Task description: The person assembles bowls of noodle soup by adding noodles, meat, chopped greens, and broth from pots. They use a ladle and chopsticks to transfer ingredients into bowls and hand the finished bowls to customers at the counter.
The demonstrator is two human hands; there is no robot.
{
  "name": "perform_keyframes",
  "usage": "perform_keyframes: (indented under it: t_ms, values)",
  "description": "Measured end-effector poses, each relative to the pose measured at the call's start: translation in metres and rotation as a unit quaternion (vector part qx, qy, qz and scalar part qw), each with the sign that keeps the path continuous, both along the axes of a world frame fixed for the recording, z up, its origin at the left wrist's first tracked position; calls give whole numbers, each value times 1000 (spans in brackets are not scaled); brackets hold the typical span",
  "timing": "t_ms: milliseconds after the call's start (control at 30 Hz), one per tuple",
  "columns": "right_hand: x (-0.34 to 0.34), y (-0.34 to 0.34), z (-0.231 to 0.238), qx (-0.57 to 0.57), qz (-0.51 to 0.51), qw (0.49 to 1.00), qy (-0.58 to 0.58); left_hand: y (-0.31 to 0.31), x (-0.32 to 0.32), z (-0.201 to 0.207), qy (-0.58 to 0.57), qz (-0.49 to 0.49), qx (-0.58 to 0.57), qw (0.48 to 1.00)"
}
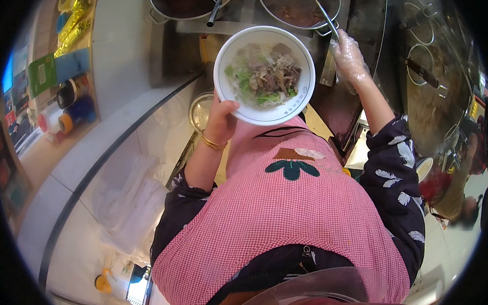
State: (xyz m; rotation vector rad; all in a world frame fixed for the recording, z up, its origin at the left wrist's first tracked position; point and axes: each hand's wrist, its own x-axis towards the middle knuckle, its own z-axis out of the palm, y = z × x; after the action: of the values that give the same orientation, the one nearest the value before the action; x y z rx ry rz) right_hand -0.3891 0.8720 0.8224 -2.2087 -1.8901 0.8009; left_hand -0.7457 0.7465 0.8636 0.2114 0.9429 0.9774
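Note:
A white bowl (226,94) holds sliced meat (276,79), chopped greens (247,82) and what look like pale noodles. My bare left hand (222,118) grips its near left edge, the thumb over the rim and the other fingers hidden beneath. My right hand (350,57), in a clear plastic glove, is closed around the long metal handle (324,12) of a utensil. That handle reaches up over a large pot (298,11) of reddish-brown broth. The utensil's far end cannot be made out.
Another large pot (188,6) stands at the far left, a dark-handled utensil (214,9) across its rim. At left, a shelf carries boxes (42,73) and jars (72,91). Wire-rimmed strainers (423,63) lie on the metal surface at right. A round metal container (200,112) sits beside my left wrist.

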Motion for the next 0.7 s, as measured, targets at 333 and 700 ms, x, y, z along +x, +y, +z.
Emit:
perform_keyframes:
  t_ms: [333,700]
  values:
    - [-5,-112,43,161,-4,983,-91,21,-4,-3,-31,-22,31,999]
    - [-12,-136,78,-83,-349,734,577,31,2,12,-100,-56,15,993]
